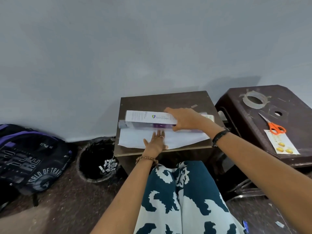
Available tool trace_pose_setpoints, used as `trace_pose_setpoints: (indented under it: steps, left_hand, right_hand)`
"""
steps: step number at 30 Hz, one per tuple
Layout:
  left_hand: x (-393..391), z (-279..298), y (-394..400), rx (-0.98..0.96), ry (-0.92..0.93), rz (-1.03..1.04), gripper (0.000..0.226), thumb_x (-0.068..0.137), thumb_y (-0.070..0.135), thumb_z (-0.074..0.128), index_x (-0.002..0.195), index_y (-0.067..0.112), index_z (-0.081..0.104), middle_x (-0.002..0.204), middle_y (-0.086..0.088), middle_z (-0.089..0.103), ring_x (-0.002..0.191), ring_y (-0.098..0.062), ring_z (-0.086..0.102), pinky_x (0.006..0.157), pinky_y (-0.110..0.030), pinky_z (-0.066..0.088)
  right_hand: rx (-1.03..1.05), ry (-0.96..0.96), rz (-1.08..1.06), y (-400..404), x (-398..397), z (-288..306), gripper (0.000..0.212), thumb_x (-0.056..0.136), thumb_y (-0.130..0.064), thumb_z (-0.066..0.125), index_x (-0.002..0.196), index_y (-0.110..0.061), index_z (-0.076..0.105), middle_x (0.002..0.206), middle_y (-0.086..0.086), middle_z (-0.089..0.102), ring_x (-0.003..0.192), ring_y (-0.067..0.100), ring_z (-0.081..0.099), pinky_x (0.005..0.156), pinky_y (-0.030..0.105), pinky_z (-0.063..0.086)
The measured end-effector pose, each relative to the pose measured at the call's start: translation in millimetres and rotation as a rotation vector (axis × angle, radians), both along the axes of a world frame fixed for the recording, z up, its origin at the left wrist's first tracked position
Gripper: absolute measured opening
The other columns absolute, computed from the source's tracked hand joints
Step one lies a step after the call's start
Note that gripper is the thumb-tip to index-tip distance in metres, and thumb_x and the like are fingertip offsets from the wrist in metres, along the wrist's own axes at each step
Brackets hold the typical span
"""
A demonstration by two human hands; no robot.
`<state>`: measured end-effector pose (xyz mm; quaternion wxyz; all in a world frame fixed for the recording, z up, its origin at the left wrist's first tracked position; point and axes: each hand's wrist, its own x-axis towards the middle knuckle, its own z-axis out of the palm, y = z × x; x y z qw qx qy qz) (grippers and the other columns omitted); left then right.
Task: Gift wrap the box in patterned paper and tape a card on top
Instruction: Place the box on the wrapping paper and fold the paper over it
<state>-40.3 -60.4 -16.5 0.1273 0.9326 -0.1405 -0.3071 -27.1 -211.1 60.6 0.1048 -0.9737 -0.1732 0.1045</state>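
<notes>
The box, a long white carton with a purple front face, lies lengthwise across the middle of the small brown desk, sitting on the far part of a sheet of paper whose white underside faces up; the patterned face is presumably turned down so it ends up outside once the sheet is folded over. The right hand rests on the box's right half, fingers spread across the top and thumb on the near face, more a steadying press than a lifting grip, likely to keep the carton from sliding while the sheet is worked. The left hand lies flat and open, palm down, on the bare paper near the desk's front edge, probably smoothing it or pinning it in place. The two hands are apart, one behind the other. Wrapping looks barely begun: no flap is raised over the box yet. On the dark stool beside the desk's right edge, a tape roll, orange-handled scissors and a card with yellow ornaments wait within the right arm's reach, kept off the working surface so the sheet stays free to fold.
</notes>
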Motion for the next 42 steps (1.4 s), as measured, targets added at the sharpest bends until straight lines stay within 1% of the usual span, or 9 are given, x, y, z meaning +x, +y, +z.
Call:
trace_pose_setpoints:
  steps: [3,5,8,12,22,27,32,35,42]
  left_hand:
    - [3,-2,-1,0.017,0.016,-0.01,0.073,0.095,0.022,0.048,0.149,0.018,0.0,0.157,0.001,-0.011,0.144,-0.019,-0.007,0.111,-0.06,0.002]
    - [2,-1,-1,-0.009,0.0,-0.004,0.071,0.095,0.021,0.05,0.149,0.018,0.005,0.158,0.001,-0.005,0.145,-0.019,-0.005,0.111,-0.061,0.002]
    - [-1,-2,-1,-0.061,-0.041,0.002,0.067,0.094,0.021,0.051,0.149,0.019,0.012,0.157,-0.001,0.003,0.144,-0.02,-0.003,0.109,-0.063,0.0]
    - [-7,-13,8,-0.032,-0.049,-0.131,0.085,0.088,0.041,0.057,0.149,0.025,0.001,0.157,0.002,-0.012,0.143,-0.023,-0.018,0.106,-0.064,-0.008]
    - [-25,-16,24,0.042,-0.395,-0.306,0.047,0.1,0.023,0.038,0.146,0.025,0.025,0.155,0.006,0.018,0.144,-0.02,0.009,0.107,-0.064,0.016]
    - [-30,-13,24,-0.133,-0.362,-0.164,0.038,0.101,0.029,0.033,0.135,0.022,0.047,0.143,0.002,0.045,0.141,-0.016,0.022,0.111,-0.06,0.008]
    - [-30,-7,22,-0.322,-0.34,0.024,0.026,0.096,0.026,0.047,0.096,0.013,0.069,0.096,-0.009,0.07,0.105,-0.025,0.059,0.107,-0.058,0.023]
    - [-24,3,22,-0.323,-0.268,-0.006,0.023,0.093,0.021,0.053,0.092,0.004,0.068,0.098,-0.011,0.067,0.097,-0.03,0.059,0.1,-0.055,0.035]
    - [-7,18,22,-0.311,-0.084,-0.1,0.022,0.087,0.015,0.061,0.105,0.007,0.071,0.11,-0.007,0.069,0.1,-0.021,0.061,0.084,-0.022,0.041]
  right_hand:
    - [-0.083,-0.184,0.025,3,-6,-16,0.061,0.081,-0.019,0.064,0.135,-0.021,0.036,0.124,0.002,0.056,0.098,0.021,0.058,0.067,0.029,0.038]
    - [-0.159,-0.282,0.047,7,-10,-37,0.066,0.084,-0.016,0.062,0.142,-0.022,0.03,0.139,0.003,0.045,0.118,0.022,0.051,0.087,0.035,0.044]
    - [-0.296,-0.331,0.0,13,-12,-65,0.078,0.088,-0.01,0.056,0.149,-0.027,0.011,0.154,0.007,0.023,0.139,0.026,0.027,0.109,0.053,0.026]
    - [-0.313,-0.264,-0.044,16,-8,-77,0.086,0.09,-0.008,0.052,0.148,-0.032,-0.008,0.158,0.008,-0.004,0.146,0.027,0.0,0.111,0.064,0.01]
    - [-0.151,-0.37,-0.144,4,6,-38,0.071,0.082,-0.023,0.054,0.146,-0.011,0.026,0.145,0.015,0.037,0.127,0.033,0.043,0.096,0.048,0.039]
    - [-0.17,-0.425,0.246,-6,-19,-52,0.074,0.063,-0.024,0.071,0.131,-0.006,0.05,0.124,0.016,0.06,0.103,0.031,0.062,0.079,0.042,0.054]
    - [-0.217,-0.289,0.18,-1,-28,-61,0.073,0.084,-0.025,0.057,0.148,-0.017,0.022,0.151,0.012,0.031,0.136,0.029,0.034,0.109,0.046,0.029]
    - [-0.247,-0.18,0.103,-2,-24,-61,0.072,0.092,-0.016,0.051,0.15,-0.023,0.009,0.158,0.006,0.012,0.144,0.025,0.013,0.116,0.048,0.014]
    - [-0.275,-0.198,0.003,-3,-3,-68,0.061,0.096,-0.011,0.047,0.148,-0.022,0.018,0.155,0.007,0.02,0.142,0.027,0.02,0.112,0.052,0.024]
